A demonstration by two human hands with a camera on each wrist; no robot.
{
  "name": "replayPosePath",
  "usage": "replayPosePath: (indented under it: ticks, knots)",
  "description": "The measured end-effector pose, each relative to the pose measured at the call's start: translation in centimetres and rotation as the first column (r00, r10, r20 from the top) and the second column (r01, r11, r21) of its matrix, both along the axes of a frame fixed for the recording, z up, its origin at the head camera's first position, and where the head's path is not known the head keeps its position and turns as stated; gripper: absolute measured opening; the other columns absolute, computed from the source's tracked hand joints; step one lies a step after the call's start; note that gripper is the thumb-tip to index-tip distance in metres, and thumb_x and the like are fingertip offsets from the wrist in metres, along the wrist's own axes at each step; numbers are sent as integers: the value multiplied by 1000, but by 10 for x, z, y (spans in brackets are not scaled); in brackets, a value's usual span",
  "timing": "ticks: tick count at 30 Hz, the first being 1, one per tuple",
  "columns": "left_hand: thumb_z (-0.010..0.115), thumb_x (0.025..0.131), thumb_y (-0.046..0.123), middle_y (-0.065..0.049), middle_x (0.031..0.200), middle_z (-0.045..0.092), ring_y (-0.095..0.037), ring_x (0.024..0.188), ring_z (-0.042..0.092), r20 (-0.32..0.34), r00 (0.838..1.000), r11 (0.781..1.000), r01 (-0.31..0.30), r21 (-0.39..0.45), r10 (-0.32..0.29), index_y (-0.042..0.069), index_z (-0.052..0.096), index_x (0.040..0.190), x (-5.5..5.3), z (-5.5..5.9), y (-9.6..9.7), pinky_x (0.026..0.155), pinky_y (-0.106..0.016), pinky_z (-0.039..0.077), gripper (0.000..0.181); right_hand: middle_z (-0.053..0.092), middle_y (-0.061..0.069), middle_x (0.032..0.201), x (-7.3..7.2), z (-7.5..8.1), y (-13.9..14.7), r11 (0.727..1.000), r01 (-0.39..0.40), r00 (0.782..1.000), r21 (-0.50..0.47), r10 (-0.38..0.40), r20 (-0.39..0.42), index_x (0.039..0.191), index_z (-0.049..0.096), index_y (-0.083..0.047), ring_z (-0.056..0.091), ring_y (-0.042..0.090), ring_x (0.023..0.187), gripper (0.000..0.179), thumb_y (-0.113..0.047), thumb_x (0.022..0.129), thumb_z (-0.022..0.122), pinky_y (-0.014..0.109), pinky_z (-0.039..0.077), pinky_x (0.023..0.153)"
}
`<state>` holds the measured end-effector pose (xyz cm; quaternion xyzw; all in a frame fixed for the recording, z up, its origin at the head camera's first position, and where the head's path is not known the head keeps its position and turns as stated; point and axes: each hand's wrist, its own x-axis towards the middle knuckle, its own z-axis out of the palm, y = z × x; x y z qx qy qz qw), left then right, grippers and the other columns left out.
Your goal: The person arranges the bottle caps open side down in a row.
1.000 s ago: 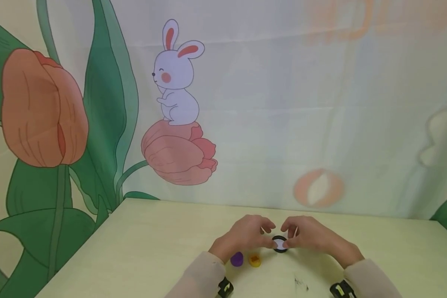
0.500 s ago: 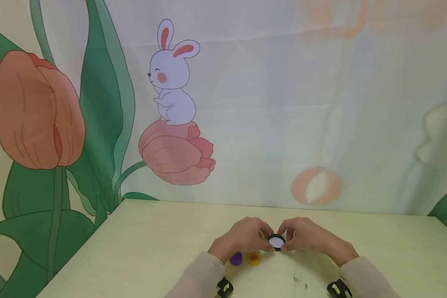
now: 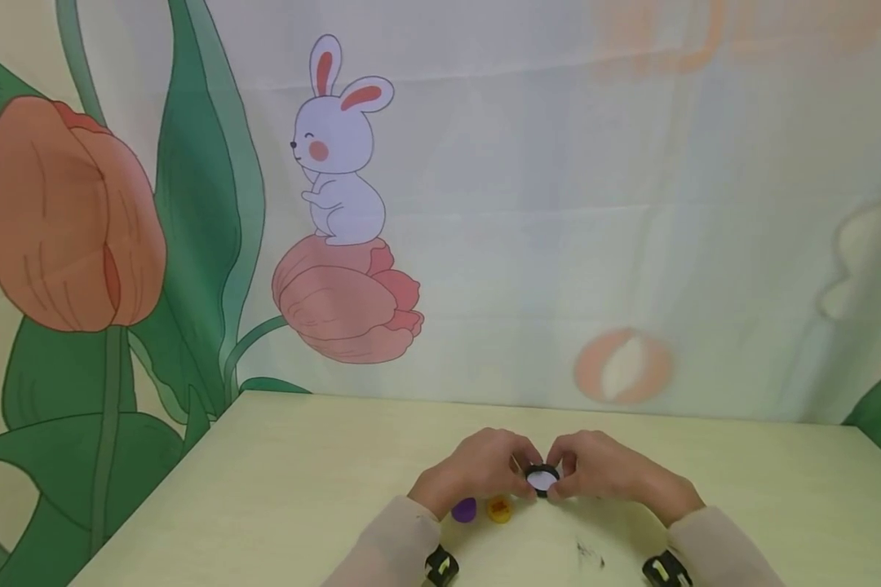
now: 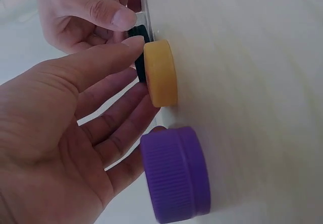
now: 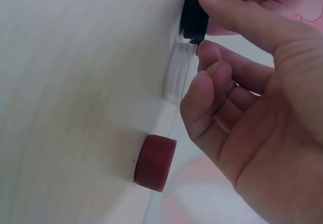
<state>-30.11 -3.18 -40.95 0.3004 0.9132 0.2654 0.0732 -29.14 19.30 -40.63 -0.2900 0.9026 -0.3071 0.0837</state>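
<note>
A black bottle cap (image 3: 542, 480) with a white round face lies at the middle of the table, between both hands. My left hand (image 3: 479, 465) pinches its left side with thumb and fingers. From the right, my right hand (image 3: 606, 466) pinches the same cap; its thumb rests on the cap's edge in the right wrist view. A yellow cap (image 4: 161, 73) and a ridged purple cap (image 4: 175, 174) stand close to the left hand. Beside the right fingers is a clear cap (image 5: 178, 72), with a red cap (image 5: 155, 163) farther along.
The pale table (image 3: 323, 473) ends against a cloth backdrop (image 3: 529, 244) printed with tulips and a rabbit. Dark marks (image 3: 590, 555) show on the tabletop in front of the hands. Each wrist wears a black strap device (image 3: 441, 566).
Fingers of both hands have come in around the black cap, where earlier mainly the thumbs touched it. The cap has shifted slightly left, toward the yellow cap.
</note>
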Motion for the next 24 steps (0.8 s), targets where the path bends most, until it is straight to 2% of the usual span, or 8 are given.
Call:
replayPosePath:
  ticks: [6, 12, 18, 24]
  knots:
    - [91, 85, 14, 7, 96, 75, -4, 88, 64, -37, 999, 999, 17, 31, -15, 14, 80, 115, -2, 1, -1, 82, -22, 51, 32, 62, -6, 78, 1, 4, 0, 1000, 6, 1000, -1, -6, -17, 102, 74, -11, 55, 12, 67, 23, -22, 87, 87, 29, 46, 61]
    - [91, 85, 13, 10, 97, 75, -7, 91, 66, -117, 993, 997, 17, 76, -8, 15, 81, 113, -3, 5, -2, 80, -21, 51, 30, 64, -5, 81, 2, 10, 4, 999, 1, 999, -53, -4, -40, 107, 74, -10, 57, 12, 68, 25, -26, 91, 85, 28, 47, 61]
    - [91, 86, 12, 8, 107, 76, -8, 95, 69, -178, 984, 991, 7, 135, 17, 14, 79, 115, 0, 11, -6, 83, -22, 52, 32, 65, 0, 87, 2, 17, 7, 993, 33, 999, -110, -32, 11, 114, 73, -10, 56, 17, 62, 28, -31, 97, 80, 31, 47, 54]
    - [87, 90, 14, 11, 105, 77, -3, 90, 69, -247, 968, 985, 3, 175, 41, 15, 80, 112, 0, 11, -9, 81, -20, 52, 24, 68, 8, 97, 4, 21, 9, 987, 38, 995, -153, -23, 101, 117, 72, -12, 48, 15, 54, 28, -36, 104, 71, 30, 41, 46]
